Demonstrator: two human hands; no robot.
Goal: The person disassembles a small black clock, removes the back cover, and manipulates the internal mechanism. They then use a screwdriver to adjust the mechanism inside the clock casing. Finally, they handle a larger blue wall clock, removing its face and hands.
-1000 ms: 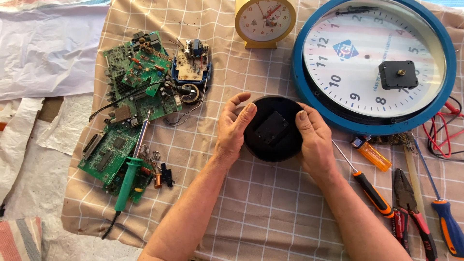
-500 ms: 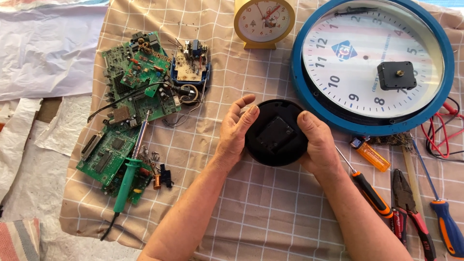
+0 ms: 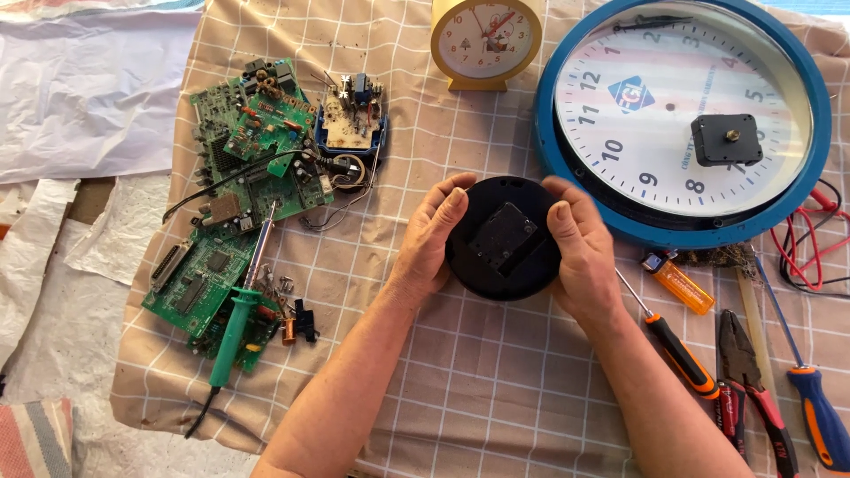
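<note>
A small round black clock lies back side up on the checked cloth, with a square black movement box in its middle. My left hand grips its left rim, thumb on the upper edge. My right hand holds the right rim, thumb resting near the movement box. Just to the upper right lies a big blue-rimmed wall clock face up, with a black clock movement lying on its glass.
Green circuit boards and a green soldering iron lie on the left. A small yellow alarm clock stands at the top. An orange lighter, screwdrivers, pliers and red and black leads lie on the right.
Both hands stay on the black clock. It has turned slightly between them, and my right thumb now sits nearer the movement box.
</note>
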